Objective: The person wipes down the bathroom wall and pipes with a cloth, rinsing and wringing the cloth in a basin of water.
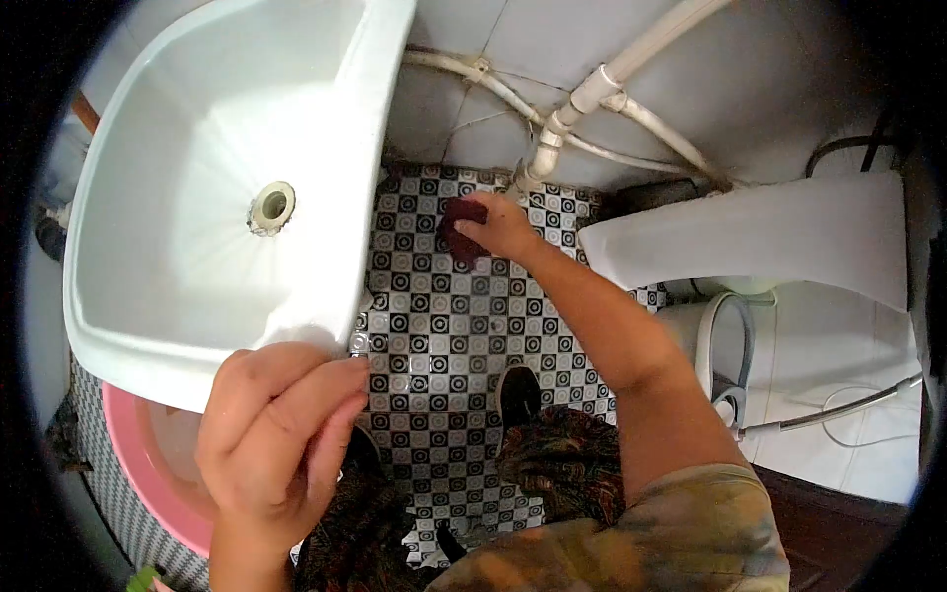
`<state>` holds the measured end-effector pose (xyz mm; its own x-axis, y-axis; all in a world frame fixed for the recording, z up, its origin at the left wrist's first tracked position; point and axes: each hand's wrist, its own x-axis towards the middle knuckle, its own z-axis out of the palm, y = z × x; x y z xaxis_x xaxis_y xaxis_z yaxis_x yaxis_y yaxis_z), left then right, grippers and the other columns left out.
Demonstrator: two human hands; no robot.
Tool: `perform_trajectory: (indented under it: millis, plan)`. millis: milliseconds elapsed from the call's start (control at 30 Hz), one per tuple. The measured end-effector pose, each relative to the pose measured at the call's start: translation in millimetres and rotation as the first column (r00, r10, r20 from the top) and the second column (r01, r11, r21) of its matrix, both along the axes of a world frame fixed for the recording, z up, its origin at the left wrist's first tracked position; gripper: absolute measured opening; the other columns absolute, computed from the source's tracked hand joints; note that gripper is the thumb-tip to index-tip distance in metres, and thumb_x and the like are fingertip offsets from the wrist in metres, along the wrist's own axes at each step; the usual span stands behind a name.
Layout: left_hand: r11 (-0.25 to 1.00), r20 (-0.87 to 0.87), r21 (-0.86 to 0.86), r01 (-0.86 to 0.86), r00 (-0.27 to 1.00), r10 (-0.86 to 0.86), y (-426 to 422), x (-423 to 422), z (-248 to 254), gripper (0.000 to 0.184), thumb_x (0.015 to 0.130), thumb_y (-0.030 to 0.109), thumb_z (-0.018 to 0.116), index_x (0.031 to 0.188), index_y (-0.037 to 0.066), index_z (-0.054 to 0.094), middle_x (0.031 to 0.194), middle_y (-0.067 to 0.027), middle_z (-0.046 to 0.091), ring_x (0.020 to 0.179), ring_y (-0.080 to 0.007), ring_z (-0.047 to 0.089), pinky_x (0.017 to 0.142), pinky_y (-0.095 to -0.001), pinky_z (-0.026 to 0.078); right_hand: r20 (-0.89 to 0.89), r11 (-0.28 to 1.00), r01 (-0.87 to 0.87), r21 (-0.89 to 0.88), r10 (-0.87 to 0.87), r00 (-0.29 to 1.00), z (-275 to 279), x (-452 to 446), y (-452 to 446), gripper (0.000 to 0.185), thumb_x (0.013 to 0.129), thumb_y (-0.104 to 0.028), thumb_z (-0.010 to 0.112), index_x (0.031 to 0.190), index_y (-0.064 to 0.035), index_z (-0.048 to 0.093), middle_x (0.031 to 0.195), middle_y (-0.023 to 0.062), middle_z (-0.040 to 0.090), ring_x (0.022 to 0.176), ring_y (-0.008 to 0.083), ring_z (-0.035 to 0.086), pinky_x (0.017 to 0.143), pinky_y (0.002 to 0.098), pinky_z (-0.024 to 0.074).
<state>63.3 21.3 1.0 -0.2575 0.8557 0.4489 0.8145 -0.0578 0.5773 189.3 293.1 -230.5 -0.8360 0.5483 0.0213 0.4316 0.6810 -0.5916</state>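
Observation:
Low by the tiled floor [434,340], my right hand [501,229] is closed on a dark red cloth [460,233], bunched under the fingers against the black-and-white tiles. My left hand [281,429] is raised close to the camera, fingers curled toward the thumb. It overlaps the front right corner of the white sink [178,227]. Whether it grips the rim or some small thing is hidden by the fingers. The sink has a bare drain hole [272,205].
White pipes [592,91] run along the tiled wall at the back. A white toilet [730,345] and its pale tank [760,232] stand at right, with a metal hose [834,405]. Below the sink sits a pink basin [148,474]. My shoe [518,393] rests on the tiles.

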Motion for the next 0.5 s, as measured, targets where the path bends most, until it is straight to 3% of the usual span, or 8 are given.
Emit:
perform_trajectory:
  millis: [33, 67, 167, 200, 267, 333, 400, 500]
  plan:
    - [1.000, -0.009, -0.003, 0.001, 1.000, -0.001, 0, 0, 1, 0.026, 0.060, -0.003, 0.069, 0.084, 0.003, 0.063, 0.080, -0.0098, 0.058, 0.069, -0.0221, 0.054, 0.058, -0.0289, 0.043, 0.069, 0.909, 0.213, -0.359, -0.201, 0.977, -27, 5, 3, 0.044, 0.077, -0.033, 0.059, 0.111, -0.0065, 0.054, 0.103, 0.0191, 0.055, 0.095, 0.0369, 0.053, 0.084, 0.0403, 0.0426]
    - [1.000, -0.018, -0.008, 0.000, 1.000, 0.000, 0, 0, 2, 0.026, 0.060, -0.003, 0.069, 0.084, 0.003, 0.063, 0.080, -0.0097, 0.058, 0.069, -0.0218, 0.055, 0.059, -0.0287, 0.043, 0.204, 0.650, 0.396, -0.648, -0.352, 0.913, -45, 8, 4, 0.053, 0.079, -0.040, 0.057, 0.116, -0.0034, 0.051, 0.110, 0.0216, 0.054, 0.100, 0.0375, 0.052, 0.086, 0.0399, 0.0418]
    - [1.000, -0.013, -0.021, -0.010, 1.000, 0.010, 0, 0, 3, 0.026, 0.060, -0.003, 0.069, 0.085, 0.002, 0.063, 0.080, -0.0095, 0.059, 0.070, -0.0217, 0.055, 0.058, -0.0285, 0.043, 0.536, 0.357, 0.711, -0.606, -0.477, 0.696, -62, 21, -6, 0.066, 0.083, -0.044, 0.052, 0.125, 0.0052, 0.038, 0.129, 0.0184, 0.040, 0.114, 0.0270, 0.044, 0.091, 0.0341, 0.0371]
    - [0.999, -0.014, -0.029, -0.013, 1.000, 0.013, 0, 0, 3, 0.026, 0.060, -0.003, 0.069, 0.085, 0.002, 0.063, 0.080, -0.0095, 0.059, 0.070, -0.0217, 0.055, 0.058, -0.0285, 0.043, 0.539, 0.354, 0.709, -0.610, -0.471, 0.698, -80, 27, -5, 0.066, 0.083, -0.044, 0.052, 0.125, 0.0052, 0.038, 0.129, 0.0184, 0.040, 0.114, 0.0270, 0.044, 0.091, 0.0341, 0.0371]
    - [1.000, -0.017, 0.000, -0.023, 1.000, 0.023, 1, 1, 2, 0.024, 0.061, -0.001, 0.069, 0.085, 0.002, 0.063, 0.080, -0.0101, 0.058, 0.070, -0.0219, 0.055, 0.058, -0.0287, 0.044, 0.501, 0.672, 0.569, -0.473, -0.327, 0.802, -119, 36, -2, 0.075, 0.079, -0.054, 0.048, 0.115, 0.0115, 0.046, 0.119, 0.0282, 0.047, 0.110, 0.0379, 0.047, 0.089, 0.0392, 0.0398]
    - [1.000, -0.016, 0.015, -0.012, 1.000, 0.012, 0, 0, 0, 0.023, 0.062, -0.001, 0.069, 0.084, 0.002, 0.063, 0.080, -0.0101, 0.059, 0.070, -0.0218, 0.055, 0.059, -0.0290, 0.044, 0.546, 0.756, 0.537, -0.374, -0.288, 0.786, -19, 11, -33, 0.071, 0.078, -0.055, 0.046, 0.114, 0.0077, 0.049, 0.115, 0.0285, 0.049, 0.107, 0.0395, 0.049, 0.089, 0.0407, 0.0401]
    - [0.999, -0.023, 0.051, -0.009, 1.000, 0.010, -1, 0, -3, 0.020, 0.063, 0.001, 0.069, 0.082, 0.004, 0.065, 0.080, -0.0088, 0.059, 0.069, -0.0212, 0.056, 0.060, -0.0302, 0.045, 0.514, 0.960, 0.048, -0.276, 0.105, 0.851, 14, -1, -41, 0.067, 0.078, -0.053, 0.046, 0.112, 0.0038, 0.051, 0.111, 0.0280, 0.052, 0.103, 0.0401, 0.051, 0.088, 0.0426, 0.0408]
    - [0.992, 0.186, 0.116, 0.044, 0.980, -0.066, -7, -6, 2, 0.014, 0.067, -0.001, 0.066, 0.080, 0.003, 0.064, 0.074, -0.0085, 0.059, 0.068, -0.0193, 0.057, 0.060, -0.0266, 0.045, 0.466, 0.915, -0.335, -0.224, 0.402, 0.788, 80, -9, -71, 0.055, 0.079, -0.046, 0.047, 0.106, 0.0007, 0.053, 0.100, 0.0224, 0.058, 0.095, 0.0374, 0.055, 0.082, 0.0443, 0.0434]
